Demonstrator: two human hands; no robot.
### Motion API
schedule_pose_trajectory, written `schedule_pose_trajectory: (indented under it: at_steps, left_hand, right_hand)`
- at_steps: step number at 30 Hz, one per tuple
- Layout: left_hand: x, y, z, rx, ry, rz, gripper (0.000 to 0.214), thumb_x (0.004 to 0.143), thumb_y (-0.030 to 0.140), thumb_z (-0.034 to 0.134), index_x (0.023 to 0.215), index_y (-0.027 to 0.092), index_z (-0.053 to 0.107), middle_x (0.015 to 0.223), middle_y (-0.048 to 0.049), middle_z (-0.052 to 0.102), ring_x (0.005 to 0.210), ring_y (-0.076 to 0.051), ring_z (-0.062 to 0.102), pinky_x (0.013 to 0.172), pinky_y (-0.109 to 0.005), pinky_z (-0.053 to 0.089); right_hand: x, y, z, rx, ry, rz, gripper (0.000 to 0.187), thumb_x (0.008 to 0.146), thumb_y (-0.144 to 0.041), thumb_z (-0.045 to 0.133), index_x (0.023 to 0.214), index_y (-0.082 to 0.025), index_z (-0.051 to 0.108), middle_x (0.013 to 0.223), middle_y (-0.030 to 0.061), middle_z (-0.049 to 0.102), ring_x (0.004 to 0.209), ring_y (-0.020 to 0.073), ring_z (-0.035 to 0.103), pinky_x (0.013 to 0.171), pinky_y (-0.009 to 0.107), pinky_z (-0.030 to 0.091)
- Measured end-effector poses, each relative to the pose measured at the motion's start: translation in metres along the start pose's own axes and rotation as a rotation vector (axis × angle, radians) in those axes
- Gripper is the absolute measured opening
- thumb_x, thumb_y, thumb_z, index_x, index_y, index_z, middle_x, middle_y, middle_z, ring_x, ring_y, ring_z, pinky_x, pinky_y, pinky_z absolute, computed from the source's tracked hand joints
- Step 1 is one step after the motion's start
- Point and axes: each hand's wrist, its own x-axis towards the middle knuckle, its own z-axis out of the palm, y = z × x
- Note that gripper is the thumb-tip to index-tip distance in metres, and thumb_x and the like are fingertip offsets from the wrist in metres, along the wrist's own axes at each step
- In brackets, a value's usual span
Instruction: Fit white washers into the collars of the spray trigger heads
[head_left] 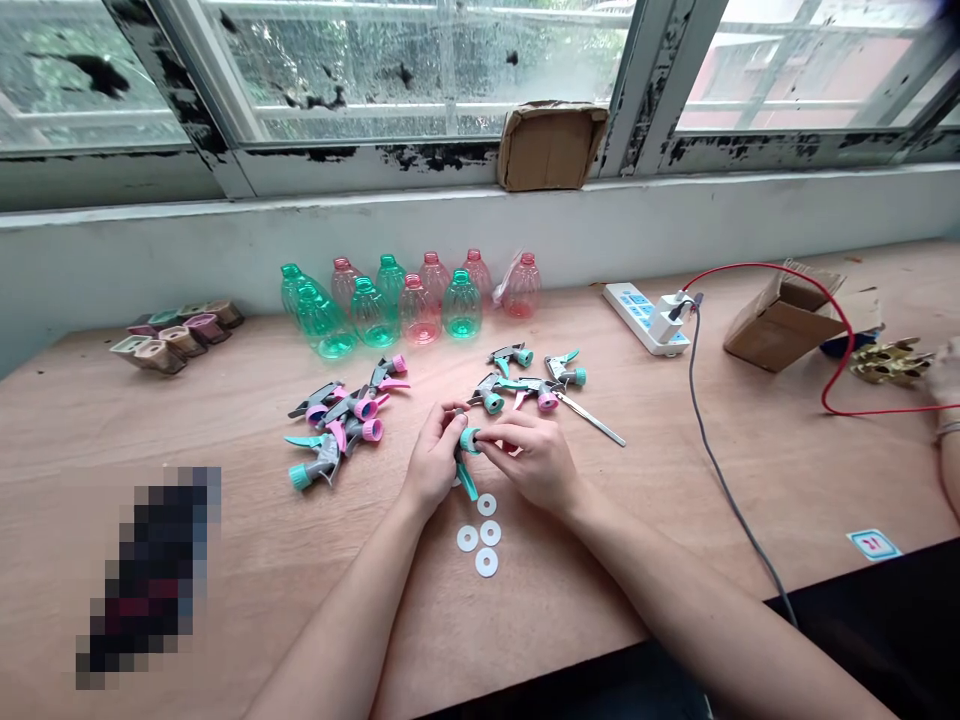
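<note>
My left hand is closed round a grey spray trigger head with a teal cap and teal lever, just above the wooden table. My right hand pinches the teal cap end of the same trigger head from the right. Several white washers lie on the table just below my hands. A pile of grey trigger heads with pink and teal caps lies to the left, another group sits behind my hands.
Green and pink plastic bottles stand in a row by the wall. Small coloured pots lie far left. A power strip with grey and red cables, a cardboard box and another person's hand are at the right.
</note>
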Motion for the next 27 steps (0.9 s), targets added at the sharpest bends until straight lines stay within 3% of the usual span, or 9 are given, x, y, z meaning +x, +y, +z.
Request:
schedule_pose_trajectory:
  at_steps: [9,18,27]
  left_hand:
    - [0.002,-0.008,0.0,0.114,0.085,0.14,0.019,0.091,0.033,0.053,0.104,0.02,0.055,0.082,0.0008,0.05,0.065,-0.011,0.045,0.058,-0.022,0.038]
    - [0.002,-0.013,-0.001,0.205,0.096,0.217,0.02,0.093,0.035,0.051,0.107,0.021,0.055,0.086,0.0006,0.053,0.07,-0.011,0.049,0.064,-0.021,0.04]
    - [0.001,-0.015,-0.002,0.247,0.111,0.236,0.021,0.093,0.035,0.051,0.109,0.021,0.055,0.087,-0.0001,0.056,0.072,-0.011,0.052,0.064,-0.021,0.041]
  right_hand:
    - [-0.001,-0.001,0.002,-0.259,-0.035,-0.096,0.02,0.096,-0.026,0.054,0.096,-0.023,0.074,0.087,0.005,0.071,0.081,0.0166,0.064,0.075,0.028,0.047]
    - [0.001,-0.002,0.003,-0.15,0.036,-0.048,0.015,0.092,-0.024,0.06,0.09,-0.02,0.074,0.082,0.0033,0.071,0.071,0.0131,0.063,0.067,0.024,0.049]
    - [0.001,-0.002,0.003,-0.153,0.047,-0.06,0.014,0.092,-0.023,0.061,0.089,-0.02,0.074,0.082,0.004,0.071,0.073,0.0146,0.065,0.068,0.025,0.049]
